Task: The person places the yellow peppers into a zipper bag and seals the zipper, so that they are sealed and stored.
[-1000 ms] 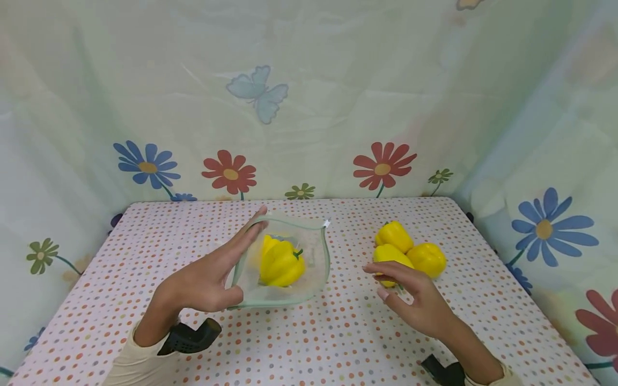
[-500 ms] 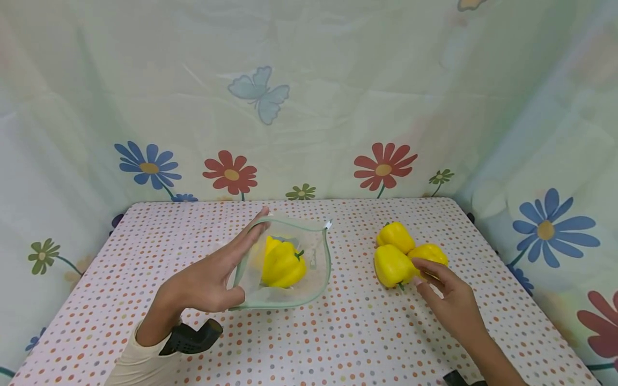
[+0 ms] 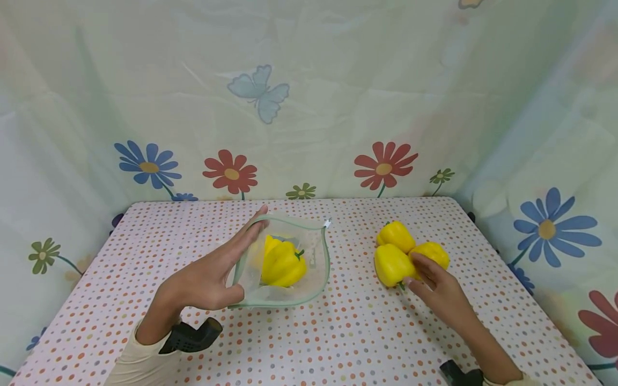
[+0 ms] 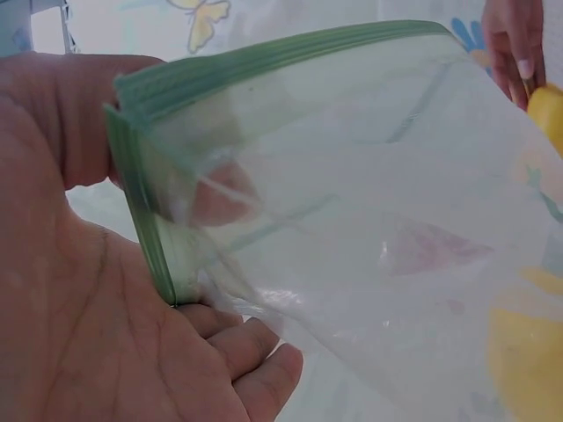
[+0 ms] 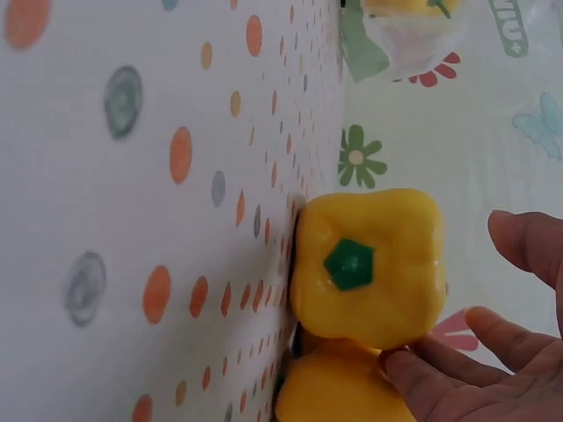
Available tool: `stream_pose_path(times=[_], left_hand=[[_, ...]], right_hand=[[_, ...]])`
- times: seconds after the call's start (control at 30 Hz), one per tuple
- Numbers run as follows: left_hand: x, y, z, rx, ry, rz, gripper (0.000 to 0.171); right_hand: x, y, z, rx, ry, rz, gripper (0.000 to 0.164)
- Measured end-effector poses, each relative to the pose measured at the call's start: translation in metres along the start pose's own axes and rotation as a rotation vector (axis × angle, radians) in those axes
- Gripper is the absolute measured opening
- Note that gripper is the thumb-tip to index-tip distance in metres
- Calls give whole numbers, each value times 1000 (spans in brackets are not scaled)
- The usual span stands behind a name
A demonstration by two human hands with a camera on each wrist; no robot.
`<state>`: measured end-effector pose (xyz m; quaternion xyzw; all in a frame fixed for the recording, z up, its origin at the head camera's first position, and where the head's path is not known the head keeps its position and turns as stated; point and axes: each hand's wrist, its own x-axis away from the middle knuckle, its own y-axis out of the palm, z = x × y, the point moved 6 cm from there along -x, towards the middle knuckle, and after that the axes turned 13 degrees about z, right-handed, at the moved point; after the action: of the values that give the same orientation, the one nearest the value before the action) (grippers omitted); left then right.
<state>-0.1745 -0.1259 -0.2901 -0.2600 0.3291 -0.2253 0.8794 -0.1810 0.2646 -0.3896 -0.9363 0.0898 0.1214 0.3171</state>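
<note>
My left hand (image 3: 207,284) holds a clear zip bag (image 3: 316,268) with a green rim by its left side, the mouth spread towards me. Inside lies a yellow bell pepper (image 3: 285,265), with more yellow behind it. In the left wrist view the thumb tip shows blurred through the bag film (image 4: 334,290). My right hand (image 3: 441,292) is at the right side of the nearest yellow bell pepper (image 3: 391,265), fingers loosely bent and spread. In the right wrist view its fingertips reach between this pepper (image 5: 387,308) and another pepper (image 5: 339,391), without a grip.
Two more yellow bell peppers, one behind (image 3: 396,235) and one to the right (image 3: 436,253), lie against the nearest one. The table (image 3: 289,348) has a dotted cover. A flowered curtain (image 3: 314,107) stands behind and at both sides.
My right hand has moved right from above the nearest pepper to its right side, then slightly left against it. The left hand and the bag have stayed in place.
</note>
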Motion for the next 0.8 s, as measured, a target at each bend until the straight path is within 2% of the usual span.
stream_pose_path(times=[0.23,0.47,0.8], left_hand=[[1,0,-1,11,-1,5,101],[2,1,-1,23,4,6,104],[0,-1,-1,6,26,-13,101]], right_hand=[[-7,9,-1,14,10,-37,66],[-9,20,-3,6,-75,-22,60],[-23,39,-4,-18,-79,-16,60]])
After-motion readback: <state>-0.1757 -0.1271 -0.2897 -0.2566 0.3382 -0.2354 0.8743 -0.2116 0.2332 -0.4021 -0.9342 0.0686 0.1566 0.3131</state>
